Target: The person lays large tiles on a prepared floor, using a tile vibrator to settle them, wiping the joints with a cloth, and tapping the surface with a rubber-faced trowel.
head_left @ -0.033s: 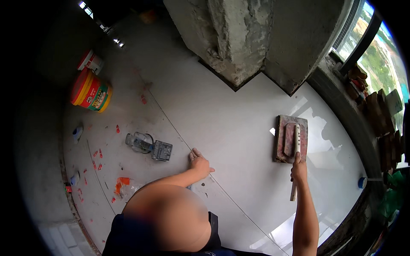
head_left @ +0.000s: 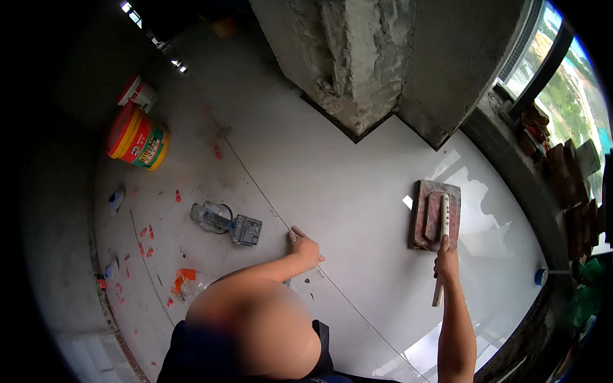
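My left hand point(head_left: 305, 249) rests on the pale glossy floor tiles point(head_left: 351, 191), right at a dark joint line. Its fingers are spread and nothing is in them. My right hand point(head_left: 446, 262) is wrapped round the pale handle of a flat tile tamper point(head_left: 428, 217). The tamper has a worn, reddish rectangular plate, which lies flat on or just over the tile; I cannot tell which. To the left of my left hand lies a clear plastic suction-type tool point(head_left: 211, 217) with a grey ribbed block point(head_left: 246, 230) at its end.
A rough concrete column point(head_left: 357, 76) juts in ahead. Two buckets, one red and yellow point(head_left: 137, 140) and one white and red point(head_left: 137, 92), stand at the far left. An orange wrapper point(head_left: 184, 279) lies near my left arm. Boards point(head_left: 568, 172) and a roll of blue tape point(head_left: 541, 276) are at the right.
The whole scene sits slightly lower in the picture. My left hand still lies on the tile, and my right hand still grips the tamper.
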The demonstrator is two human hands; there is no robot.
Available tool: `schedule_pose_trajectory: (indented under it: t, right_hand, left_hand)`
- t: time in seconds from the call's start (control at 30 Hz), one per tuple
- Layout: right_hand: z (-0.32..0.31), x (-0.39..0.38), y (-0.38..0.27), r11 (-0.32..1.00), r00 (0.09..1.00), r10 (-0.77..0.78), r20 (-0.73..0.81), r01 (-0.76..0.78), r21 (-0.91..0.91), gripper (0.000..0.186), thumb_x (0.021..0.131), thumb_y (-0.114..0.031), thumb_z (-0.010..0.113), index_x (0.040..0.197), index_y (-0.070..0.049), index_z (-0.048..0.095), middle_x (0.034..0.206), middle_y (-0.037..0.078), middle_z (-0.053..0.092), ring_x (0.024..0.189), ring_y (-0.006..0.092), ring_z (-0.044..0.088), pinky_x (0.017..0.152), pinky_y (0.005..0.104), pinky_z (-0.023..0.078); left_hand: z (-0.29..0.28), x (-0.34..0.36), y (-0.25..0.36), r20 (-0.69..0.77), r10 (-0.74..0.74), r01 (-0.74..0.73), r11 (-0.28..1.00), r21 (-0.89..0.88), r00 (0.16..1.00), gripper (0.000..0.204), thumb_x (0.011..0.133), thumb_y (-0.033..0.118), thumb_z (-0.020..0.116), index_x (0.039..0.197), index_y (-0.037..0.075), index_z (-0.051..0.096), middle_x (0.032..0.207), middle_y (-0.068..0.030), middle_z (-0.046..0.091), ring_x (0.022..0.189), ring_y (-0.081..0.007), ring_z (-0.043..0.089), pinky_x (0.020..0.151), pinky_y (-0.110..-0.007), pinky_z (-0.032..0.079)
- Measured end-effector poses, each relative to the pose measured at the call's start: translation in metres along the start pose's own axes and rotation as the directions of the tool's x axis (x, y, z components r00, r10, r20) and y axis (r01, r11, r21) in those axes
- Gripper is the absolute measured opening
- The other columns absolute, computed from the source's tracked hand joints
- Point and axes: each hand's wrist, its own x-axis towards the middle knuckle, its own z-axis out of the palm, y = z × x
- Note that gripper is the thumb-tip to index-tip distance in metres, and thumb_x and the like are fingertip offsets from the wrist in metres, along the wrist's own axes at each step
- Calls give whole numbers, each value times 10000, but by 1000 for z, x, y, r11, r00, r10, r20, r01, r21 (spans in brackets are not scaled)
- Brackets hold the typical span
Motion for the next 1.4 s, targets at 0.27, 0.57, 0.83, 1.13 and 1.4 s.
schedule_pose_trajectory:
  t: [0.27, 0.57, 0.83, 1.13, 1.4]
  right_hand:
    - [3, -57, -19, 987, 994, 113, -2, -112, 116, 584, 970, -653, 393, 701, -135, 397, 518, -21, 370, 373, 119, 377, 345, 307, 334]
    - [91, -42, -61, 969, 930, 126, -345, -42, 242, 577, 994, -605, 381, 681, -121, 416, 485, -1, 366, 360, 138, 386, 330, 310, 326]
    - [132, -30, -148, 973, 981, 79, -175, -38, 226, 568, 985, -637, 378, 729, -131, 410, 515, -34, 354, 383, 107, 331, 358, 305, 312]
    - [137, -18, -188, 990, 992, 115, -57, -110, 89, 581, 987, -625, 381, 722, -108, 414, 494, -16, 368, 376, 116, 376, 356, 315, 353]
    - [170, -34, -168, 986, 987, 158, 10, -158, 57, 592, 994, -609, 389, 698, -97, 419, 527, -9, 409, 401, 115, 405, 364, 306, 351]
  left_hand:
    - [-118, 139, -110, -249, -58, 4, 977, -214, 967, 877, 937, 558, 504, 1482, -86, 265, 1433, -286, 447, 1383, -538, 273, 1137, -570, 227]
    - [-223, 309, -251, -553, -133, -108, 917, -383, 823, 1196, 777, 748, 598, 1526, -63, 137, 1584, -308, 97, 1489, -416, 66, 1197, -492, 110]
    - [-219, 324, -290, -612, -102, -129, 938, -321, 784, 1188, 760, 747, 613, 1508, -76, 194, 1587, -281, 132, 1487, -394, 107, 1198, -503, 106]
    - [-208, 333, -297, -686, -77, -140, 957, -256, 723, 1095, 810, 683, 611, 1503, -69, 220, 1579, -285, 159, 1476, -406, 155, 1195, -480, 165]
    - [-218, 326, -290, -645, -95, -109, 957, -269, 758, 1117, 799, 695, 618, 1499, -79, 218, 1574, -284, 169, 1472, -401, 166, 1195, -478, 168]
